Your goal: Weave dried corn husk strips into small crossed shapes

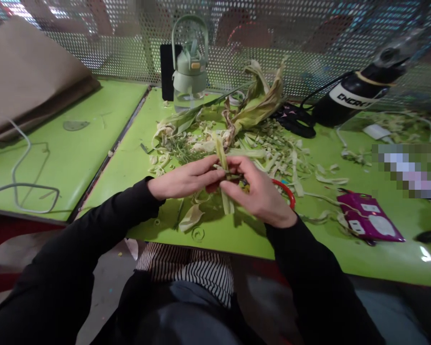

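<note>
My right hand (pixel 256 190) is pinching a pale husk strip (pixel 220 149) over the green table (pixel 251 239). My left hand (pixel 187 181) is meeting it, fingers together; can't tell if they're gripping. Red loop (pixel 289 192) is showing beside my right wrist. Scraps (pixel 287 152) are lying beyond, then a dry husk bundle (pixel 255 117), bottle (pixel 190 79) standing behind.

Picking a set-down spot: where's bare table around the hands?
Mostly bare table: between the seam and the husk scraps, left of the left hand. Also a narrow band between the purple packet and the front edge. Crowded: just beyond left and right hand, under scraps.
</note>
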### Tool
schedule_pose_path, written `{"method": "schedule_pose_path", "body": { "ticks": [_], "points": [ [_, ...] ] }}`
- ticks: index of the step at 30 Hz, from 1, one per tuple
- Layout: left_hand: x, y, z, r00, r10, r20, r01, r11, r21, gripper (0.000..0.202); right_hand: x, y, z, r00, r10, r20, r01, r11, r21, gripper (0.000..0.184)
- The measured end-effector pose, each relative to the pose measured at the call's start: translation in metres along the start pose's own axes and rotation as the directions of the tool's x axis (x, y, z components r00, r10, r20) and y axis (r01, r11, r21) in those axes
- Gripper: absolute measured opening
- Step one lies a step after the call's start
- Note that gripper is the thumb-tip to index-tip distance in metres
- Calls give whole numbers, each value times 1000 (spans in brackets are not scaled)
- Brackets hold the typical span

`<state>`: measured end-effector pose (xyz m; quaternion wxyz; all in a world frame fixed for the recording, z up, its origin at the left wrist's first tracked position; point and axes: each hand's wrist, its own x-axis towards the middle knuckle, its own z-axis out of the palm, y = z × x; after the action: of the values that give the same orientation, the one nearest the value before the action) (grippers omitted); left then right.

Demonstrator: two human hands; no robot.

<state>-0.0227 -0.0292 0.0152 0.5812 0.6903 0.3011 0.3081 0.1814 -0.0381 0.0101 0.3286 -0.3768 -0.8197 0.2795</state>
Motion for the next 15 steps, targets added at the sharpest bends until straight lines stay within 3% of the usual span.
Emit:
{"method": "schedule_pose_path", "body": {
  "ticks": [3, 6, 9, 15],
  "points": [
    [-1, 2, -1, 998, -70, 3, 70, 995, -71, 21, -1, 1, -4, 995, 73, -64, -65, 990, 128, 19],
    [-1, 3, -1, 990, -136, -31, 132, 986, -104, 20, 0, 1, -5, 991, 61, -120, -56, 998, 42, 17],
    [2, 4, 2, 990, -113, -85, 107, 992, -73, 23, 1, -2, -3, 984, 18, -176, -33, 996, -81, 20],
    [3, 2, 6, 991, -137, -8, 133, 973, -189, 13, -1, -2, -6, 974, -17, -226, -3, 996, -88, 17]
  ]
}}
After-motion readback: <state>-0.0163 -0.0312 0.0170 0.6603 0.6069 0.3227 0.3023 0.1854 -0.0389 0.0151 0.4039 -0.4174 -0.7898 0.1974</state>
